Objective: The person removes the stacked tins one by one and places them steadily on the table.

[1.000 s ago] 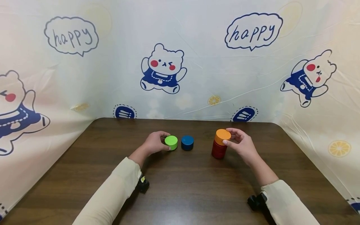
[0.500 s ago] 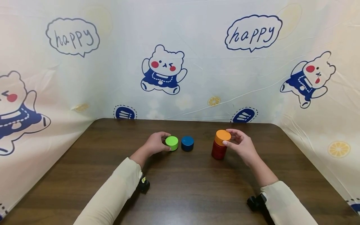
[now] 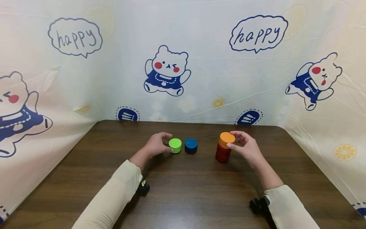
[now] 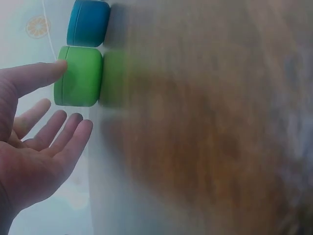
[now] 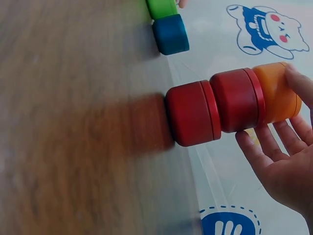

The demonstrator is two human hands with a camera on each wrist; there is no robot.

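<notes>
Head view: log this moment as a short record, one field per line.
left hand: thumb tip touches the green round container, other fingers open
blue round container: right beside the green one, apart from both hands
right hand: fingers on the orange container
stack: orange on top of two red containers
surface: dark wooden table

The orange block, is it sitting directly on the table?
No, the orange block sits on top of two red blocks, and only the bottom red one touches the table.
</notes>
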